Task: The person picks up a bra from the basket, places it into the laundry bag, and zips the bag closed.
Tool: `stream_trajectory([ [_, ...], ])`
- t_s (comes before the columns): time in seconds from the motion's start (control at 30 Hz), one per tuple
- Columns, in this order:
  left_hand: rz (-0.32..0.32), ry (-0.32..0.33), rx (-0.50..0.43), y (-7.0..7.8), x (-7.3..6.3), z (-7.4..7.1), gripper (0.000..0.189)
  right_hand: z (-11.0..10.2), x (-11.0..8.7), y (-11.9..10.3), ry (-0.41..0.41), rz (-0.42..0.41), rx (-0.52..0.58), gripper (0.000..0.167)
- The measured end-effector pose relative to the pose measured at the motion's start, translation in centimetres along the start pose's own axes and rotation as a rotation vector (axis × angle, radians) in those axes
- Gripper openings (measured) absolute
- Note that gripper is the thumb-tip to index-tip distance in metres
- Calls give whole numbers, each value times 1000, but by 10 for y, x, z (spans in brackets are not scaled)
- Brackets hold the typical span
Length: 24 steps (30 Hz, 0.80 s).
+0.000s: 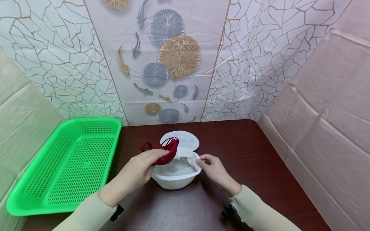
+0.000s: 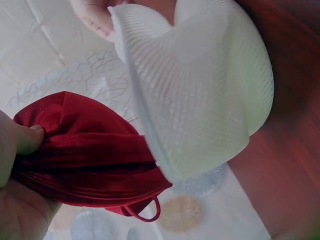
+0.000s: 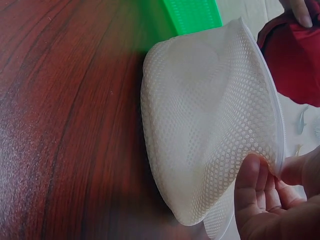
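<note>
A white mesh laundry bag (image 1: 173,183) stands on the table with its round lid (image 1: 185,136) folded back, its zip edge visible in both wrist views. My left hand (image 1: 143,165) grips a folded red satiny cloth piece (image 2: 85,155) with thin cord loops, thumb on top. The cloth hangs at the left side of the bag's mouth, overlapping the rim in the head view. On the other side, my right hand (image 1: 213,168) pinches the bag's rim (image 3: 277,145) between thumb and fingers. Part of the bag's inside is hidden behind the red cloth.
A green plastic basket (image 1: 111,160) with slotted walls stands at the left of the dark wooden table (image 1: 240,147). Patterned sheeting (image 1: 240,80) rises behind the table, and plain beige sheeting (image 1: 332,96) borders the right side.
</note>
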<state>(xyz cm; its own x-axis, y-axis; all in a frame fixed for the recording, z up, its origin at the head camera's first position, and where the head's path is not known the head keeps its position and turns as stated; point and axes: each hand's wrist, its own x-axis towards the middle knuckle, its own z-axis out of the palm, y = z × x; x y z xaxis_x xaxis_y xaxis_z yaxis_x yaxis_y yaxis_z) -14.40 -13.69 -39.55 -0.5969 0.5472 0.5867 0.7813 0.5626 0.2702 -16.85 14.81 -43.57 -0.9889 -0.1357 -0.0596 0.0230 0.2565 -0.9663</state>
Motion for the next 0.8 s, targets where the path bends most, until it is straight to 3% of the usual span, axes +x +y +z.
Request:
stream_trajectory([
  [0.13, 24, -18, 25, 1, 1, 13, 54, -1, 0, 1, 2, -3, -1, 14],
  [0.27, 33, -85, 45, 4, 2, 26, 53, 0, -1, -1, -2, -3, -14, 14],
  [0.53, 7, -240, 30, 10, -1, 49, 46, 0, -2, -1, -5, -56, -84, 13],
  [0.8, -21, -304, 36, 9, -1, 60, 43, 1, -3, -1, -27, -51, -81, 13],
])
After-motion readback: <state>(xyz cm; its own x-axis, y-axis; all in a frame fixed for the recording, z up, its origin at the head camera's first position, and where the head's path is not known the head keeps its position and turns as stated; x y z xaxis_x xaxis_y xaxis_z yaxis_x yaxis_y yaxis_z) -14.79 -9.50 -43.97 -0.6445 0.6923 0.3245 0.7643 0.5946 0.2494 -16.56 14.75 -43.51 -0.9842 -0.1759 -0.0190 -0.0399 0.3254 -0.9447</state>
